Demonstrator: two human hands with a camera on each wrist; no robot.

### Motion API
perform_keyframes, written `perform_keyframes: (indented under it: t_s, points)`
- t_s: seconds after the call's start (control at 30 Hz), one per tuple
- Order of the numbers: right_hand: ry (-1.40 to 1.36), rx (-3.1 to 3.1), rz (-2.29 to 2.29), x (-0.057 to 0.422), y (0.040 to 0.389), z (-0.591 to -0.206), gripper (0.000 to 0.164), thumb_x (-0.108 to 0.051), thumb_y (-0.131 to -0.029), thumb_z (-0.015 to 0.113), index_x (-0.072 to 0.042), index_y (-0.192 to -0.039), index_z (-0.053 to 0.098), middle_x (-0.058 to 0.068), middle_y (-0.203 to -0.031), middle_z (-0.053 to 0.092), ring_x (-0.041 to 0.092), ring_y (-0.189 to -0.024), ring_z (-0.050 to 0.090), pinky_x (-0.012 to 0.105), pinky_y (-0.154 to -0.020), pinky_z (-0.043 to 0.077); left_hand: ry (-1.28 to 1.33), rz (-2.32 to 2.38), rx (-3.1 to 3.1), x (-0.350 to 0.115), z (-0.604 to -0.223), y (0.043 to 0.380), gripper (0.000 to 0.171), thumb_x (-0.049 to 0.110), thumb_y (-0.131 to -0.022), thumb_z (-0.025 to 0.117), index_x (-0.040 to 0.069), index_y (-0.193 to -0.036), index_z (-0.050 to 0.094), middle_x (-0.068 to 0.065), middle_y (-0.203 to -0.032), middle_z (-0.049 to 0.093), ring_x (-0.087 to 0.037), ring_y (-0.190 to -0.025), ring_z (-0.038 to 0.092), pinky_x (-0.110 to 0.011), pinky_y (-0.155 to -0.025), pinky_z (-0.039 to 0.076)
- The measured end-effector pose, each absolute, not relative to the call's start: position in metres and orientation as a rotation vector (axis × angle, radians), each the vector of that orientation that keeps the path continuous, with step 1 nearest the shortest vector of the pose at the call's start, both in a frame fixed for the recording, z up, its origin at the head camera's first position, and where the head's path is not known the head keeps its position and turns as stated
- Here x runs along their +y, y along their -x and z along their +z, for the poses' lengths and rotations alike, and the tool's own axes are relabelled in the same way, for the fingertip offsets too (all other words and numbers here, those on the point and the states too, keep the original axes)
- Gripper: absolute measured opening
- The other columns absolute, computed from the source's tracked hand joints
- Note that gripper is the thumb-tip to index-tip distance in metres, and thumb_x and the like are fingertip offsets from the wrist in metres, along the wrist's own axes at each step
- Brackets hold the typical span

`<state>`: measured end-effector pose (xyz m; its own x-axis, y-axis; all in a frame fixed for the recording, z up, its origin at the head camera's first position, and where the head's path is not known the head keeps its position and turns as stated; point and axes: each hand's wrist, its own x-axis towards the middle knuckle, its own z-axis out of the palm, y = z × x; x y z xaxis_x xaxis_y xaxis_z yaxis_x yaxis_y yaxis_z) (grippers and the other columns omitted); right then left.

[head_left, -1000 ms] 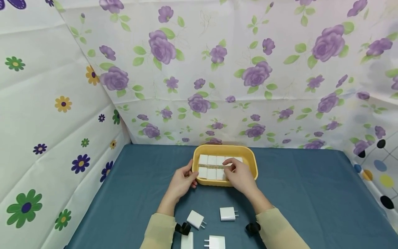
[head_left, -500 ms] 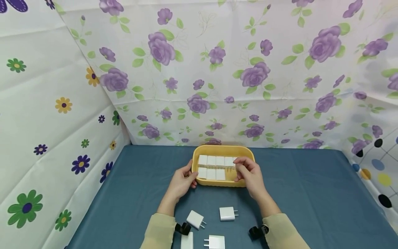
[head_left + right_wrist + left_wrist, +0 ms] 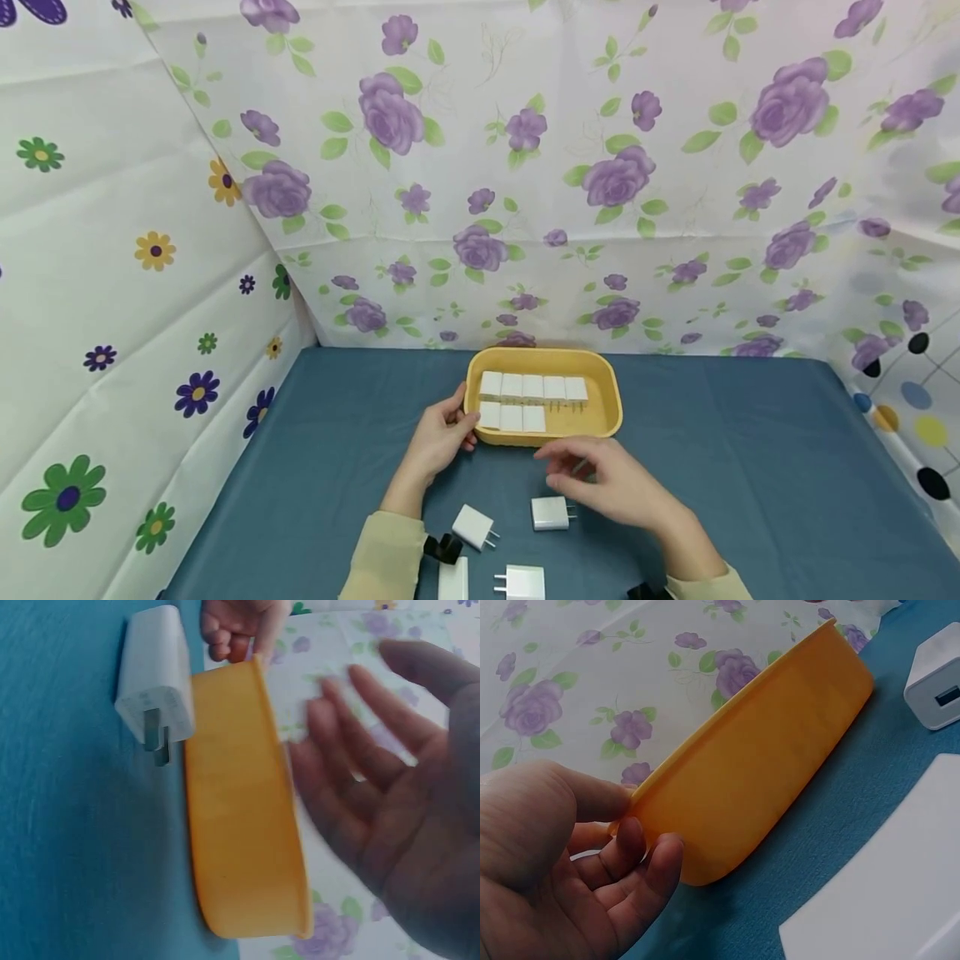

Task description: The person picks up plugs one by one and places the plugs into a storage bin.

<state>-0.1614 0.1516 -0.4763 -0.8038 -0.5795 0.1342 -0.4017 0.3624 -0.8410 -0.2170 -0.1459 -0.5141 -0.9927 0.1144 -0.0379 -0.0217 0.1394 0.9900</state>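
Note:
A yellow plastic basket sits near the back of the table, holding white chargers in two rows: several in the back row, three in the front row. My left hand pinches the basket's left end, thumb over the rim, as the left wrist view shows of the basket wall. My right hand is in the air in front of the basket, fingers spread and holding nothing. Just below its fingertips lies a white charger, prongs pointing right; the right wrist view shows this charger prongs-first.
Closer to the front lie a tilted charger, another charger with prongs to the left, and a white block cut off by the frame. A blue cloth covers the table. Floral sheeting rises behind it.
My right hand has left the basket and come toward the front charger. One more charger shows at the right of the back row. The left hand stays at the rim.

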Motion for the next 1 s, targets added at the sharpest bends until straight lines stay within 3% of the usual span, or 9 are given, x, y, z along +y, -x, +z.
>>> perform_keyframes:
  t_s: [0.17, 0.3, 0.57, 1.0]
  points:
    - [0.917, 2.428, -1.11, 0.152, 0.156, -0.473, 0.044, -0.038, -0.101, 0.078, -0.02, -0.14, 0.07, -0.001, -0.133, 0.071, 0.017, -0.118, 0.068, 0.045, -0.098, 0.059, -0.109, 1.988, 2.305, -0.148, -0.512, 0.215, 0.068, 0.011, -0.107, 0.069, 0.007, -0.166, 0.037, -0.018, -0.085, 0.064, -0.023, -0.068, 0.065, -0.046, -0.064, 0.063]
    - [0.928, 2.4, -0.951, 0.148, 0.154, -0.477, 0.051, -0.037, -0.097, 0.083, -0.023, -0.143, 0.069, -0.009, -0.138, 0.067, 0.012, -0.127, 0.062, 0.044, -0.106, 0.055, -0.103, 1.977, 2.309, -0.149, -0.513, 0.215, 0.067, 0.012, -0.107, 0.069, 0.007, -0.166, 0.037, -0.017, -0.085, 0.064, -0.024, -0.069, 0.065, -0.046, -0.065, 0.063]
    - [0.884, 2.363, -0.837, 0.141, 0.15, -0.485, 0.058, -0.034, -0.089, 0.09, -0.032, -0.143, 0.068, -0.013, -0.139, 0.064, 0.014, -0.129, 0.06, 0.045, -0.107, 0.054, -0.131, 1.968, 2.301, -0.148, -0.512, 0.215, 0.067, 0.01, -0.108, 0.067, 0.006, -0.166, 0.035, -0.016, -0.084, 0.064, -0.022, -0.068, 0.065, -0.041, -0.064, 0.063]
    - [0.803, 2.514, -0.706, 0.129, 0.149, -0.494, 0.055, -0.023, -0.083, 0.093, -0.031, -0.133, 0.074, -0.009, -0.123, 0.067, 0.018, -0.117, 0.063, 0.05, -0.099, 0.057, -0.119, 1.968, 2.324, -0.145, -0.511, 0.213, 0.066, 0.01, -0.108, 0.067, 0.004, -0.166, 0.036, -0.018, -0.084, 0.063, -0.029, -0.069, 0.065, -0.05, -0.064, 0.063]
